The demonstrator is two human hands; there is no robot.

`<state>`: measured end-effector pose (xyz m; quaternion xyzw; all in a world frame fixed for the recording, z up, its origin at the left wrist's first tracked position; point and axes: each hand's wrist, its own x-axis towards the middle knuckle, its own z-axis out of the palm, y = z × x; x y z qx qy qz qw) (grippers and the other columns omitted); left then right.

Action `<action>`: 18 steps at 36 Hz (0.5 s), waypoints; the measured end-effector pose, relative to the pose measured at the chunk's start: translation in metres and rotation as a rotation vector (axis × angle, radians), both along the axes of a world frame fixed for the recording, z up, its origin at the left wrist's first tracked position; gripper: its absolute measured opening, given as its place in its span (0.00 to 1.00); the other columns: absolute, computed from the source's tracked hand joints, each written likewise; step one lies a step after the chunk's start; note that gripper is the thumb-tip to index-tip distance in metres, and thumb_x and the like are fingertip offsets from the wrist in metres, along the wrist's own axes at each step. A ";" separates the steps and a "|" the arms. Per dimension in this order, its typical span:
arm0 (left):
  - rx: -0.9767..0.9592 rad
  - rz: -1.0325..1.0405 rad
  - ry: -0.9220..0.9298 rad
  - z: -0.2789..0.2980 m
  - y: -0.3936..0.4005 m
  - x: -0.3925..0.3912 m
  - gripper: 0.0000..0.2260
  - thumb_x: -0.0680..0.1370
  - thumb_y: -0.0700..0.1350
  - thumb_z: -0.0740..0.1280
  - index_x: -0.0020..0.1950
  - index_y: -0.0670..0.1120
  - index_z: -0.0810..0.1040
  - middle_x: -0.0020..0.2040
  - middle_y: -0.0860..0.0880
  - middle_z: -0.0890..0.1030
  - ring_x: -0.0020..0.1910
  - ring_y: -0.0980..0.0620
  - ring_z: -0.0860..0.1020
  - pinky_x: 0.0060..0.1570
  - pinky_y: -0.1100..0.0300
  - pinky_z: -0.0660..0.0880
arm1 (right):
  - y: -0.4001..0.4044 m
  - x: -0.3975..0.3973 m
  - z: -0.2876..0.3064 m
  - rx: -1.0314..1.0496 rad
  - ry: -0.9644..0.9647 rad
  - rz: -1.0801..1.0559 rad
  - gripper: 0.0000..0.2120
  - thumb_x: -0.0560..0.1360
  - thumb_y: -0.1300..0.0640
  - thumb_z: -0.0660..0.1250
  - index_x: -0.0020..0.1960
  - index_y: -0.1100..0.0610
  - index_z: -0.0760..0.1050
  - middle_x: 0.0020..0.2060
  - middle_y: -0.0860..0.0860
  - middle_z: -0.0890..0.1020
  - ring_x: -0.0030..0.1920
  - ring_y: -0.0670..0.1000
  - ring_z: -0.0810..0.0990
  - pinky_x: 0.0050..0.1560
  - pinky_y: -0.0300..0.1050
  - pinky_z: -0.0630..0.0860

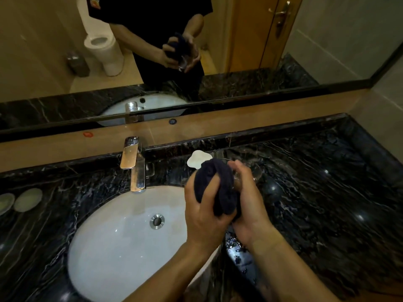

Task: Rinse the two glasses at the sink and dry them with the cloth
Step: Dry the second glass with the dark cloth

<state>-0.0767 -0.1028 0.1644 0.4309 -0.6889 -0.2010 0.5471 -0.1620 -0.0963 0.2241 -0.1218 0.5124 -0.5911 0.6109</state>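
A dark navy cloth (216,184) is bunched between both hands above the sink's right rim. My left hand (202,214) grips the cloth from the left. My right hand (250,203) curls round a clear glass (254,172), which is mostly hidden by its fingers and the cloth; only a clear edge shows past the fingertips. The cloth presses against or into the glass. What may be a second clear glass (219,154) shows faintly at the back of the counter; I cannot tell for sure.
The white oval sink (122,236) with its metal drain (157,221) lies to the lower left, under a chrome tap (135,166). A white flower-shaped dish (197,159) sits behind the cloth. Two pale round discs (28,199) lie far left. The black marble counter (316,192) has wet patches.
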 end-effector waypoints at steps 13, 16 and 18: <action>0.220 -0.070 0.360 0.017 0.004 0.007 0.21 0.70 0.52 0.64 0.62 0.55 0.74 0.58 0.49 0.77 0.60 0.54 0.76 0.58 0.61 0.72 | 0.005 -0.030 0.005 -0.161 -0.462 0.253 0.19 0.75 0.55 0.54 0.58 0.57 0.78 0.57 0.57 0.82 0.51 0.54 0.82 0.54 0.50 0.79; 0.426 -0.004 0.545 0.011 0.000 0.005 0.20 0.70 0.57 0.62 0.57 0.48 0.77 0.51 0.49 0.81 0.52 0.55 0.79 0.52 0.58 0.75 | 0.003 -0.023 0.004 -0.155 -0.394 0.214 0.16 0.78 0.54 0.53 0.59 0.55 0.76 0.55 0.55 0.82 0.49 0.52 0.83 0.50 0.51 0.78; 0.458 0.042 0.535 0.009 0.002 0.001 0.21 0.70 0.59 0.61 0.57 0.48 0.76 0.51 0.49 0.81 0.50 0.58 0.79 0.51 0.63 0.74 | 0.000 -0.014 0.001 -0.096 -0.231 0.111 0.12 0.81 0.51 0.56 0.54 0.55 0.76 0.48 0.53 0.83 0.43 0.50 0.82 0.45 0.48 0.77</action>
